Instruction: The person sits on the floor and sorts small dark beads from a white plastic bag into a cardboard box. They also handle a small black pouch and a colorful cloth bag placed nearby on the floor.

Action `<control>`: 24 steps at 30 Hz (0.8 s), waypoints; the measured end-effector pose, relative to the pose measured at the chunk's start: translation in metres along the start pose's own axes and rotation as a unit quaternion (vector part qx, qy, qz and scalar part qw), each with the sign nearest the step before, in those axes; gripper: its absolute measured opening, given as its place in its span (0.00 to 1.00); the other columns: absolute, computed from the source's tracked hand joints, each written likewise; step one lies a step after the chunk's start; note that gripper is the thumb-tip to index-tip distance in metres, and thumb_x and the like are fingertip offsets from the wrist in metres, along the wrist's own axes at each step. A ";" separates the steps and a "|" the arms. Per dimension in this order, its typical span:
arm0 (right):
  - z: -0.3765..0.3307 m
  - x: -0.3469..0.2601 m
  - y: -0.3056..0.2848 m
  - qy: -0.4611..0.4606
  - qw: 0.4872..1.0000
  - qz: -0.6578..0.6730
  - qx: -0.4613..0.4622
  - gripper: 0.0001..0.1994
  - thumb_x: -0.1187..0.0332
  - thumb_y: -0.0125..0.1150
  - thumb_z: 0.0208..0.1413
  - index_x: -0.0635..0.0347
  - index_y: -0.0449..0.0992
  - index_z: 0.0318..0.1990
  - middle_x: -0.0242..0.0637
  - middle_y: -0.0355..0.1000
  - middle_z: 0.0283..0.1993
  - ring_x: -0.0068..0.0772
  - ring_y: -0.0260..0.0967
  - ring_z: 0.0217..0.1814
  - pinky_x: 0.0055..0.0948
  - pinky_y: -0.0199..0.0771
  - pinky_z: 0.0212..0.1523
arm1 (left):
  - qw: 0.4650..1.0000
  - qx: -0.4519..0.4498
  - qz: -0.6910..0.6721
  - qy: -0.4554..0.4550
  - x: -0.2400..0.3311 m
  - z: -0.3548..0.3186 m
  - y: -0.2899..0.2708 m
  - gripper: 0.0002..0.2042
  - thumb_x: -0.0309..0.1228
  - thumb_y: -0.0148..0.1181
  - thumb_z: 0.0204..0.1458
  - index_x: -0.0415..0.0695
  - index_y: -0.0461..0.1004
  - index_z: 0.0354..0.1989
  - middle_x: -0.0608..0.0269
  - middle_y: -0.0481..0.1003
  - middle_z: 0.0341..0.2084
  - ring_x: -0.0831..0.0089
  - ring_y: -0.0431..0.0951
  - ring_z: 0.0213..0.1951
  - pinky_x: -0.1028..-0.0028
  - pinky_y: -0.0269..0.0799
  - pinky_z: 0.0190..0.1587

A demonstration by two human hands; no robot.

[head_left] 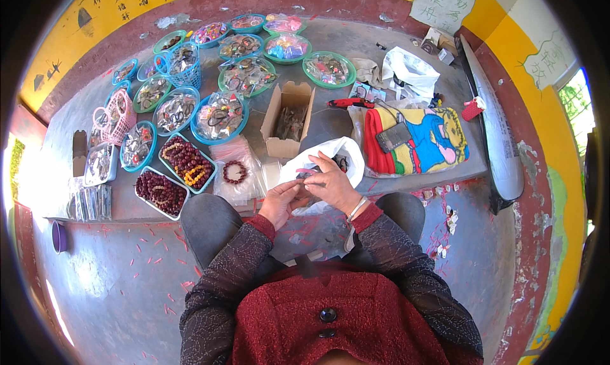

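My left hand [281,200] and my right hand [333,184] meet in front of me, fingertips close together. Between them is a small, thin item that I cannot make out. The left thumb and fingers are pinched; on the right the thumb and a finger pinch while other fingers stretch upward. Just behind and below the hands stands a white plastic bag [354,152], its mouth open, with dark things inside. To the left of the hands a dark red bead bracelet [235,172] lies on clear plastic bags [223,150]. An open cardboard box [281,148] with dark packets in it stands behind.
Two trays of bead bracelets [184,162] [161,192] sit at left. Several blue and green basins [219,118] of packaged trinkets fill the back left. A folded colourful blanket [413,139] lies at right, near a white bag [410,73] and a long grey wrapped roll [492,123].
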State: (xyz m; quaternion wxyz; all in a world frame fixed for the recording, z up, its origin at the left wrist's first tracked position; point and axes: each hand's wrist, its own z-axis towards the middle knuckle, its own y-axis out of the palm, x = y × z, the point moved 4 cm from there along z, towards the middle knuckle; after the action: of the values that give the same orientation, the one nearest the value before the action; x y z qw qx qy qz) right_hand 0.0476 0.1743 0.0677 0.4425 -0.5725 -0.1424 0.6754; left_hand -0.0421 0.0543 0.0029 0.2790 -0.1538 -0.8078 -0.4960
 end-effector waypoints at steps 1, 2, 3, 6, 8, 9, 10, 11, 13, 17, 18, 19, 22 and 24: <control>0.000 -0.002 0.001 -0.012 1.000 -0.009 -0.005 0.07 0.68 0.61 0.42 0.55 0.78 0.31 0.48 0.60 0.56 0.55 0.49 0.63 0.41 0.53 0.60 | 1.000 -0.001 0.000 -0.001 0.000 0.000 0.001 0.11 0.23 0.46 0.55 0.34 0.68 0.45 0.53 0.73 0.37 0.66 0.76 0.38 0.71 0.76 0.41; 0.000 -0.004 0.001 -0.024 0.999 -0.019 -0.010 0.06 0.68 0.61 0.42 0.55 0.77 0.31 0.49 0.61 0.56 0.55 0.49 0.63 0.41 0.53 0.60 | 1.000 -0.002 -0.001 -0.003 0.000 -0.001 0.001 0.11 0.23 0.47 0.55 0.34 0.68 0.45 0.53 0.73 0.37 0.66 0.76 0.38 0.71 0.75 0.42; 0.000 -0.006 0.002 -0.036 0.999 -0.028 -0.015 0.06 0.68 0.60 0.43 0.56 0.77 0.30 0.50 0.61 0.55 0.55 0.50 0.63 0.41 0.53 0.60 | 1.000 -0.003 -0.001 -0.004 0.001 -0.002 0.002 0.11 0.23 0.47 0.55 0.34 0.68 0.45 0.53 0.73 0.37 0.66 0.76 0.39 0.71 0.75 0.42; -0.002 -0.003 0.006 -0.032 0.999 -0.013 -0.024 0.06 0.68 0.58 0.44 0.58 0.77 0.30 0.51 0.61 0.55 0.56 0.51 0.62 0.42 0.54 0.60 | 1.000 0.002 0.025 -0.003 0.002 -0.004 0.006 0.10 0.22 0.47 0.55 0.33 0.68 0.44 0.53 0.73 0.37 0.65 0.76 0.40 0.70 0.75 0.42; -0.002 0.000 0.007 -0.043 0.999 -0.020 -0.019 0.06 0.68 0.58 0.44 0.60 0.76 0.29 0.52 0.62 0.53 0.56 0.53 0.61 0.42 0.54 0.60 | 0.999 0.010 0.031 -0.004 0.002 -0.003 0.010 0.10 0.22 0.47 0.55 0.32 0.68 0.44 0.53 0.73 0.38 0.66 0.76 0.39 0.71 0.75 0.42; -0.003 0.001 0.007 -0.048 0.998 -0.024 -0.016 0.06 0.68 0.58 0.44 0.60 0.76 0.29 0.53 0.63 0.52 0.56 0.54 0.60 0.42 0.54 0.60 | 0.999 0.013 0.035 -0.005 0.001 -0.003 0.011 0.10 0.23 0.47 0.55 0.32 0.68 0.44 0.53 0.73 0.38 0.67 0.76 0.38 0.71 0.75 0.42; -0.002 -0.002 0.005 -0.053 0.998 -0.032 -0.005 0.06 0.69 0.58 0.44 0.61 0.76 0.28 0.53 0.64 0.51 0.55 0.55 0.59 0.42 0.54 0.60 | 0.999 0.024 0.031 -0.004 0.001 -0.002 0.012 0.10 0.23 0.47 0.55 0.32 0.68 0.44 0.53 0.73 0.37 0.67 0.76 0.38 0.72 0.75 0.41; -0.001 -0.005 0.004 -0.059 0.997 -0.041 0.005 0.06 0.69 0.58 0.44 0.61 0.76 0.28 0.54 0.65 0.49 0.54 0.57 0.57 0.41 0.54 0.60 | 0.999 0.035 0.028 -0.003 0.001 -0.002 0.009 0.10 0.24 0.47 0.55 0.32 0.68 0.44 0.53 0.73 0.37 0.68 0.76 0.37 0.72 0.75 0.41; 0.000 -0.013 0.002 -0.055 0.998 -0.011 0.038 0.06 0.70 0.58 0.42 0.62 0.76 0.28 0.54 0.66 0.46 0.53 0.60 0.54 0.41 0.54 0.60 | 0.999 0.043 0.027 0.002 0.002 -0.003 0.005 0.11 0.26 0.47 0.56 0.33 0.68 0.43 0.54 0.73 0.36 0.69 0.76 0.35 0.74 0.75 0.40; -0.001 -0.008 0.005 -0.017 0.998 0.029 0.062 0.09 0.71 0.60 0.42 0.56 0.77 0.34 0.45 0.66 0.51 0.49 0.55 0.60 0.39 0.57 0.57 | 0.999 0.029 0.011 0.013 0.000 0.000 0.000 0.10 0.26 0.46 0.56 0.33 0.68 0.43 0.55 0.74 0.35 0.68 0.76 0.35 0.73 0.75 0.39; -0.002 -0.005 0.006 -0.005 0.997 0.045 0.056 0.09 0.71 0.60 0.42 0.56 0.77 0.34 0.44 0.66 0.51 0.48 0.55 0.61 0.39 0.57 0.57 | 1.000 0.027 0.007 0.014 -0.002 0.001 0.001 0.10 0.26 0.46 0.56 0.33 0.69 0.43 0.55 0.74 0.34 0.68 0.76 0.35 0.73 0.75 0.39; -0.003 -0.004 0.007 0.007 0.997 0.062 0.049 0.08 0.71 0.60 0.42 0.56 0.77 0.33 0.44 0.66 0.52 0.47 0.55 0.61 0.39 0.57 0.57 | 1.000 0.023 0.005 0.012 -0.001 0.000 0.003 0.10 0.25 0.46 0.56 0.33 0.69 0.43 0.55 0.74 0.34 0.68 0.76 0.35 0.73 0.75 0.39; -0.004 -0.001 0.006 0.012 0.997 0.066 0.037 0.07 0.70 0.61 0.42 0.57 0.77 0.32 0.43 0.65 0.52 0.46 0.54 0.62 0.38 0.56 0.58 | 1.000 0.017 0.003 0.015 0.000 -0.002 0.008 0.10 0.25 0.46 0.56 0.33 0.69 0.43 0.55 0.74 0.35 0.68 0.76 0.35 0.73 0.75 0.39; -0.006 0.004 0.008 0.006 0.998 0.054 0.016 0.07 0.68 0.61 0.43 0.58 0.77 0.30 0.43 0.65 0.53 0.47 0.54 0.62 0.38 0.55 0.59 | 1.000 0.018 0.008 0.018 0.002 -0.004 0.010 0.10 0.25 0.46 0.55 0.33 0.69 0.43 0.55 0.74 0.35 0.68 0.76 0.35 0.73 0.75 0.39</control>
State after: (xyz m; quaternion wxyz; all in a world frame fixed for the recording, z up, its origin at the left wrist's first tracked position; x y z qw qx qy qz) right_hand 0.0494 0.1709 0.0572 0.4157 -0.5758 -0.0978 0.6972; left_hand -0.0370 0.0550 0.0122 0.2998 -0.1461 -0.8103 -0.4819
